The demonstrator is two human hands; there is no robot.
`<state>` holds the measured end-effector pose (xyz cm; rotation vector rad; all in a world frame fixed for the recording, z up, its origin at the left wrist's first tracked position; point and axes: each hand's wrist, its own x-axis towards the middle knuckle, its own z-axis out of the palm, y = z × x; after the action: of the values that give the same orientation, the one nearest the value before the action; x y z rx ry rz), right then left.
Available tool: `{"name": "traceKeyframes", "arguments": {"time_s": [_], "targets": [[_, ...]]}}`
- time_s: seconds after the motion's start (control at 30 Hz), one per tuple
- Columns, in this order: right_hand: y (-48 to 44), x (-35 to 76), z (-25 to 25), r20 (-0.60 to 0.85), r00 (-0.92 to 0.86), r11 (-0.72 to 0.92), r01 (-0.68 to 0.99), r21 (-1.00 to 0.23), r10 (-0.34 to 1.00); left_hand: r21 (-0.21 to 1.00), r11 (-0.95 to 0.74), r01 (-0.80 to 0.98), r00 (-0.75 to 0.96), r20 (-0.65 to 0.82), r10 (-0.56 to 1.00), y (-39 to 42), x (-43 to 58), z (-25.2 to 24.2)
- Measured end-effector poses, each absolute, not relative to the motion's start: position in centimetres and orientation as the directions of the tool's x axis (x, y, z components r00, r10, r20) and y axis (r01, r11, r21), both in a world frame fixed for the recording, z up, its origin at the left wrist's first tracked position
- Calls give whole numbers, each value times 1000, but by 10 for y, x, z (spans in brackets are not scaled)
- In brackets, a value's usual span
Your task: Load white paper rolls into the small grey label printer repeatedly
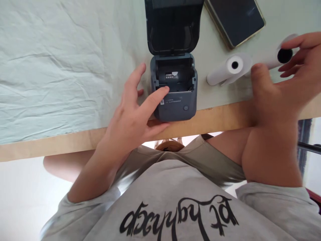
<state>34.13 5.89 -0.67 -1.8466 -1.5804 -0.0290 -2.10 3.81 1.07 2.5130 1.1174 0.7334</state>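
A small dark grey printer (175, 107) stands at the table's near edge with its lid (173, 26) flipped open and its paper bay empty. My left hand (132, 113) rests against the printer's left side, fingers spread, index finger laid on the bay's front lip. My right hand (281, 87) hovers to the right, fingers closed round a white paper roll with a dark core (284, 56). A second white paper roll (229, 68) lies on the table just right of the printer, with its loose end trailing.
A phone with a dark screen (234, 20) lies at the back right. A pale green wrinkled cloth (62, 67) covers the table, leaving a bare wooden front edge (50, 145). My grey printed shirt fills the bottom of the view.
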Motion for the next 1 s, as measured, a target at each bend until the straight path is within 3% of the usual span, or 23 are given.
{"name": "traceKeyframes", "arguments": {"time_s": [0.1,0.2,0.47,0.63,0.77,0.87,1.0], "targets": [[60,338,-10,560,117,144,905,-401,820,525,-570,633,521,256,814,37,-17,10],[61,340,-14,568,71,210,885,-415,820,544,-535,647,492,237,837,37,-13,18],[59,324,-4,491,33,316,727,-610,870,503,-571,649,543,219,811,19,-12,23],[60,330,-11,511,-18,289,842,-455,859,552,-543,632,560,159,813,16,-15,18],[62,335,-18,547,24,315,796,-517,837,577,-569,586,550,233,802,23,-21,15],[60,333,-15,487,49,287,755,-590,872,616,-558,556,509,278,814,27,-26,13],[55,331,-7,414,49,172,860,-480,909,611,-447,653,474,130,871,29,-28,11]]}}
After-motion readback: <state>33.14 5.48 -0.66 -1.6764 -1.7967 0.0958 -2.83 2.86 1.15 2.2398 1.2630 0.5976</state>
